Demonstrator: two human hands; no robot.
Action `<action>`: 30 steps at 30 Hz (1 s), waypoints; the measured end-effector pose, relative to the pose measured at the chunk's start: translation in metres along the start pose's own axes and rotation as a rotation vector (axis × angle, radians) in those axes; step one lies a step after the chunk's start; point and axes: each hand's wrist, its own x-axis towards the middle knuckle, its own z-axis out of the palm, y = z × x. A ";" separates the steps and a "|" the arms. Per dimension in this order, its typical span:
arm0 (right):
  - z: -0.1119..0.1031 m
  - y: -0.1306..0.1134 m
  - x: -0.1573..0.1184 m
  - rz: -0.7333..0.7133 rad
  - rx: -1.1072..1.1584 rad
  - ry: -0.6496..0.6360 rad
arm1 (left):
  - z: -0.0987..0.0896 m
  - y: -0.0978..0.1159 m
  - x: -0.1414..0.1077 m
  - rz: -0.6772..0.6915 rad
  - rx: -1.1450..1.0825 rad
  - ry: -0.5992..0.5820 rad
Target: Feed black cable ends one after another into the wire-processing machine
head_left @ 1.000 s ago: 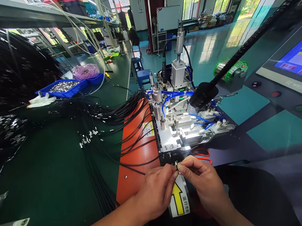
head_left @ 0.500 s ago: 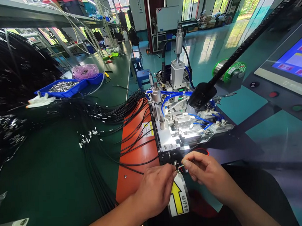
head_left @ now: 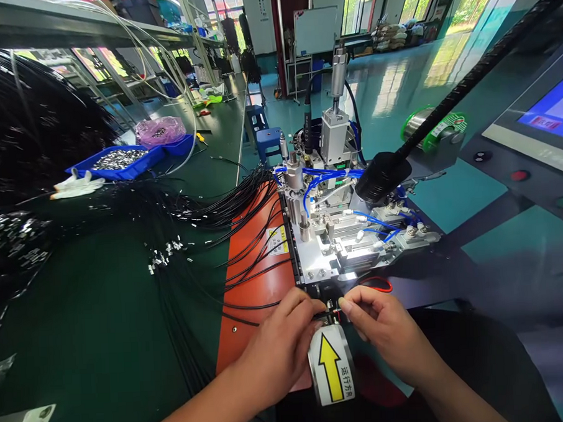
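Observation:
My left hand [head_left: 287, 335] is closed, its fingertips pinching a black cable [head_left: 321, 314] at the near end of the machine's track. Just to the right, my right hand [head_left: 382, 325] has thumb and forefinger pressed together at the thin wire ends of that cable. Between the two sets of fingertips lie small metal clamps [head_left: 331, 305] on the track; fine detail there is too small to make out. A white label with a yellow arrow [head_left: 330, 367] sits just below the hands. More black cables [head_left: 256, 271] lie across the orange cover [head_left: 261, 286] to the left.
The soldering machine [head_left: 342, 221] with blue air hoses stands ahead. A black flexible tube [head_left: 427, 130] crosses from upper right. On the green bench [head_left: 99, 318] are a cable bundle [head_left: 168, 303], a blue tray of metal parts [head_left: 121, 163] and white gloves [head_left: 77, 184]. A control panel [head_left: 531, 156] stands right.
My left hand has moved slightly forward and its fingers have straightened along the cable, uncovering more of the arrow label. My right hand stays pinched at nearly the same place.

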 end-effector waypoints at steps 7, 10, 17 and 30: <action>0.011 0.009 0.009 0.032 0.023 0.065 | 0.005 -0.012 0.001 0.056 0.105 0.092; 0.013 0.013 0.013 0.039 0.030 0.070 | 0.008 -0.013 0.002 0.037 0.131 0.124; 0.015 0.018 0.016 0.038 0.043 0.088 | 0.011 -0.016 0.002 0.015 0.162 0.138; 0.017 0.020 0.018 0.056 0.045 0.100 | 0.011 -0.013 0.003 -0.008 0.230 0.128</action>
